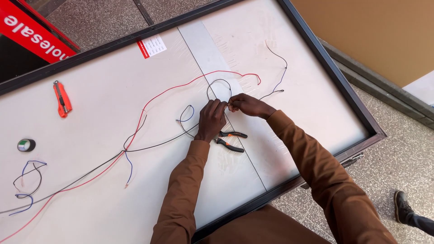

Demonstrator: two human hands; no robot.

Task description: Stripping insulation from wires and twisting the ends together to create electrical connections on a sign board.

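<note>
A large white panel in a dark frame (325, 68) lay flat on the speckled stone floor as a workbench. At the frame's centre, the left hand (210, 120) and right hand (246, 105) met, fingertips pinched shut on the thin black wire (219, 82), apparently to hold its ends steady for joining. The orange-handled pliers (230, 140) lay just below, within reach; the orange utility knife (62, 99) and tape roll (26, 145) lay at left.

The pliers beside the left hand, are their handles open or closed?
Open. The pliers lie flat on the white panel, unheld, and their two orange-and-black handles spread apart in a V toward the right.

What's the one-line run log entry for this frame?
left hand: pinching black wire | right hand: pinching same wire | pliers: on panel, beside left hand
</note>
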